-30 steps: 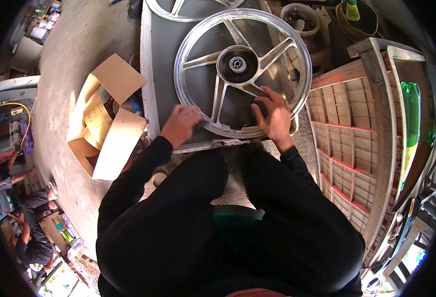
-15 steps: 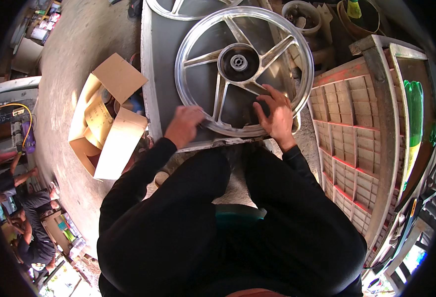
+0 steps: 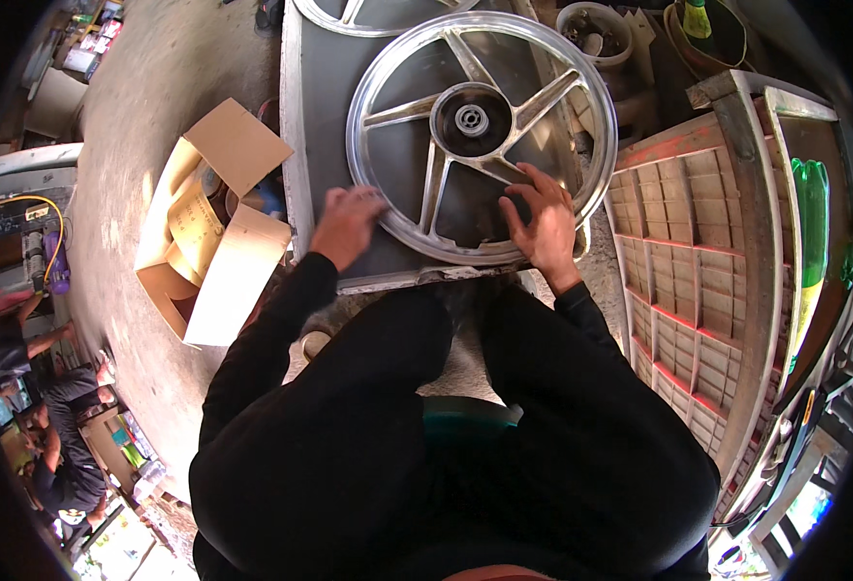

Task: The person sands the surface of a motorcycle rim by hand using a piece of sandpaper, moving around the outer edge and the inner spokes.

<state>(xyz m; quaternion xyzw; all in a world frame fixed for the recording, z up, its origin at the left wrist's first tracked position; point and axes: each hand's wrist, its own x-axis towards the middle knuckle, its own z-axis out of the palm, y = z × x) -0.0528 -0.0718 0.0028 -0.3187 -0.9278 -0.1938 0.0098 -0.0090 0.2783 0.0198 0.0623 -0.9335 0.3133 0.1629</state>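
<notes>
A silver five-spoke alloy wheel (image 3: pixel 453 194) lies flat on a grey, pale-edged tabletop (image 3: pixel 325 126), with a hub at its centre. My left hand (image 3: pixel 347 226) is at the rim's lower left, its fingers curled and blurred by motion. Whatever may be under its fingertips cannot be made out. Over the rim's lower right rests my right hand (image 3: pixel 545 221). Its thumb and fingers are apart and bent inward, near the end of a spoke. A second alloy wheel (image 3: pixel 373 29) lies farther back, cut off by the picture's top edge.
On the left stands an open cardboard box (image 3: pixel 237 261) with paper inside. A wooden, grid-backed frame (image 3: pixel 683 261) leans at the right, beside a green bottle (image 3: pixel 809 232). A round tub (image 3: pixel 596 34) stands behind the table. Another person (image 3: pixel 68 474) sits far left.
My left hand has shifted left and slightly up along the rim. My right hand stays in place on the wheel. The whole view has moved a little.
</notes>
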